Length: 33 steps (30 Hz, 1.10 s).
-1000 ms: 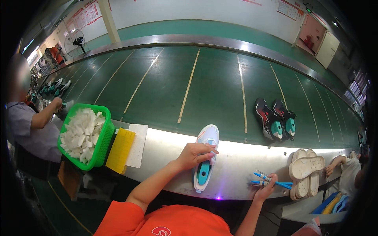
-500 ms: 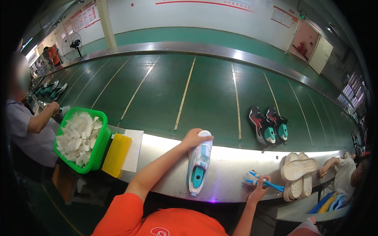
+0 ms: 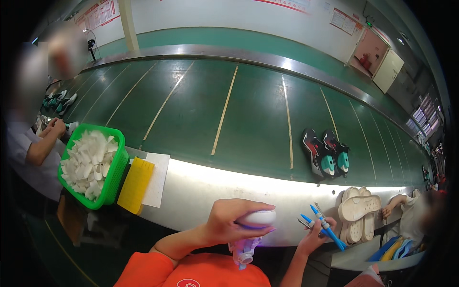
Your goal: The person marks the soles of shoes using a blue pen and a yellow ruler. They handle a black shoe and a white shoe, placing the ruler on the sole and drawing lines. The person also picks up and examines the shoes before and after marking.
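Observation:
My left hand (image 3: 228, 222) is closed around a white shoe (image 3: 259, 219), held up at the near edge of the metal ledge. The shoe is tilted steeply, so one rounded white end faces up and the rest hangs below my fingers, partly hidden. To the right, my right hand (image 3: 313, 239) grips several blue pens (image 3: 330, 229) with metal tips. They fan out at crossed angles above the ledge. Just right of that hand, a stack of cream shoe soles (image 3: 359, 208) lies on the ledge.
A green basket (image 3: 121, 165) of white pieces stands at left, beside a yellow pad (image 3: 136, 184) and a white sheet (image 3: 157, 184). Dark shoes (image 3: 315, 155) with teal inserts sit on the green conveyor belt (image 3: 191, 119). Co-workers (image 3: 33, 162) are on both sides.
My left hand has lifted the shoe off the ledge, drawn it toward me and tipped it up. The pens in my right hand have turned slightly.

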Motion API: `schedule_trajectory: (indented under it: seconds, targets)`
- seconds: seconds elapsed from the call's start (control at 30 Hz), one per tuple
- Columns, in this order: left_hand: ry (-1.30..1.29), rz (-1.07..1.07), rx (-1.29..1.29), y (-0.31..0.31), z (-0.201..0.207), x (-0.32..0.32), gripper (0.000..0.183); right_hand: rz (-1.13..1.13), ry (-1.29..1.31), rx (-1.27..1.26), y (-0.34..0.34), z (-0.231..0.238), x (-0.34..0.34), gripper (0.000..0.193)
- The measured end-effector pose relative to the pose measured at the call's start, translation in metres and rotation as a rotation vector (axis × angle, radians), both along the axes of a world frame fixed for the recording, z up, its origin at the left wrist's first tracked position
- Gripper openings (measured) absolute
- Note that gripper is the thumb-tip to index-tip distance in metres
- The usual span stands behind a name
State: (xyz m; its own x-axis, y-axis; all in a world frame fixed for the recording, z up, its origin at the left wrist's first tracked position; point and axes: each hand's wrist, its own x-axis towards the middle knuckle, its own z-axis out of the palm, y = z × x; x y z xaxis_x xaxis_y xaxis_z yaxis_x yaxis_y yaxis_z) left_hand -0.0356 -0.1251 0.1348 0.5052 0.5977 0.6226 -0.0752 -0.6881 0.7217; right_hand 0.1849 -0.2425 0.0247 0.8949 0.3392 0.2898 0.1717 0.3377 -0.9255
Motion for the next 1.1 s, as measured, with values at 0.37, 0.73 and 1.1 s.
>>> schedule_trajectory:
  seconds: [0.37,0.73,1.1]
  targets:
    - [0.252,0.349,-0.417,0.085,-0.061,0.019,0.047,0.068,-0.406,0.04,0.003,0.047,-0.055,0.039]
    - [0.343,0.672,-0.039,0.054,-0.104,-0.065,0.058,0.24,0.196,-0.152,-0.004,0.05,-0.057,0.02]
    - [1.086,1.142,-0.064,0.04,-0.132,-0.239,0.058,0.412,0.296,-0.082,0.01,0.005,-0.042,0.02]
